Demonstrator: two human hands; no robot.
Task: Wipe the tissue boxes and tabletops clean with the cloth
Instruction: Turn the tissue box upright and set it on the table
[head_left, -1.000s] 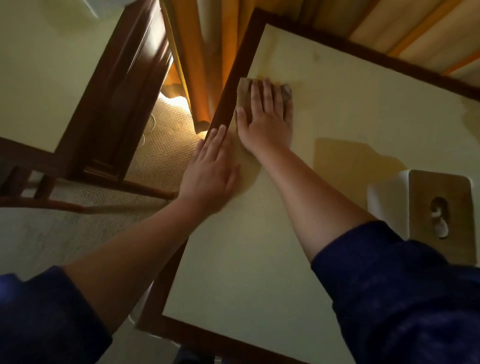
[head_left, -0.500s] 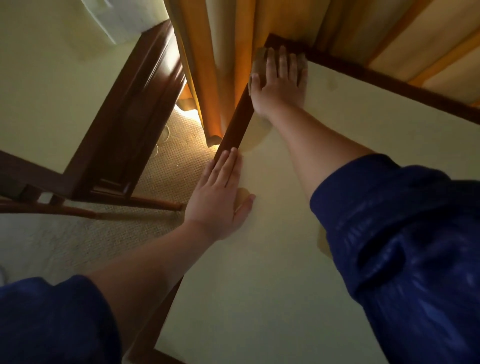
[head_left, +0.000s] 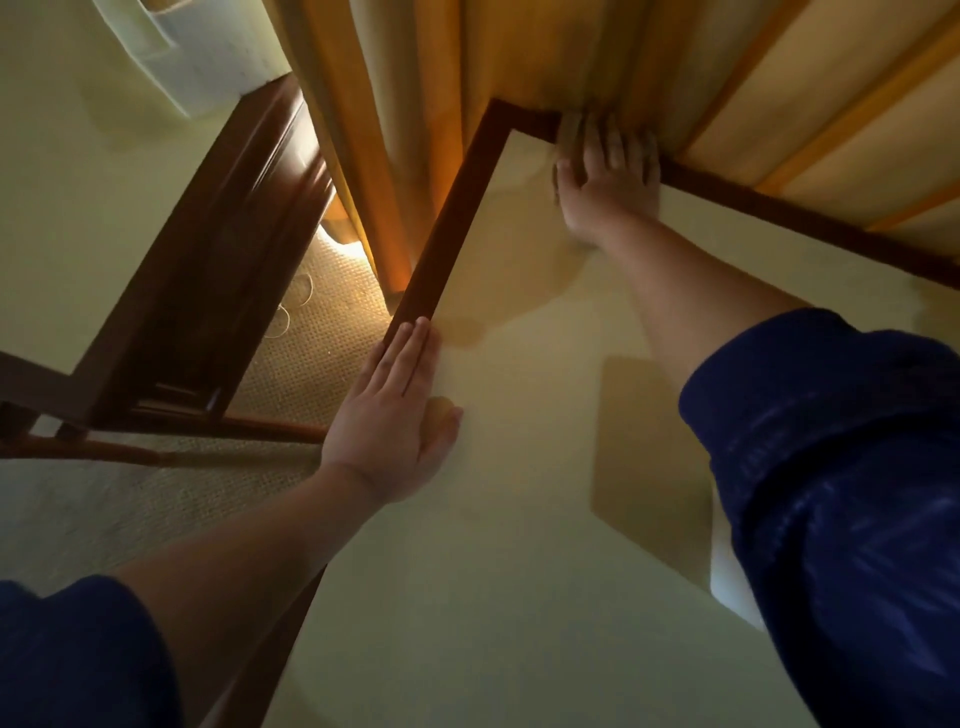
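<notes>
A pale tabletop (head_left: 509, 519) with a dark wooden rim fills the middle and right of the head view. My right hand (head_left: 608, 182) lies flat with straight fingers at the table's far edge, pressing a small brownish cloth (head_left: 569, 137) that shows only beside and beyond the fingers. My left hand (head_left: 395, 415) rests flat and open on the table's left edge, fingers together. A white tissue box (head_left: 732, 582) is mostly hidden behind my right sleeve; its shadow falls on the table.
Orange-striped curtains (head_left: 467, 78) hang right against the table's far edge. A second pale table with a dark wooden frame (head_left: 208, 249) stands to the left across a strip of woven carpet (head_left: 306, 353). A white box (head_left: 192, 47) sits on that table.
My right hand slid the cloth to the right along the far rim, away from the table's far left corner. The left hand stayed planted on the left edge. The view shifted.
</notes>
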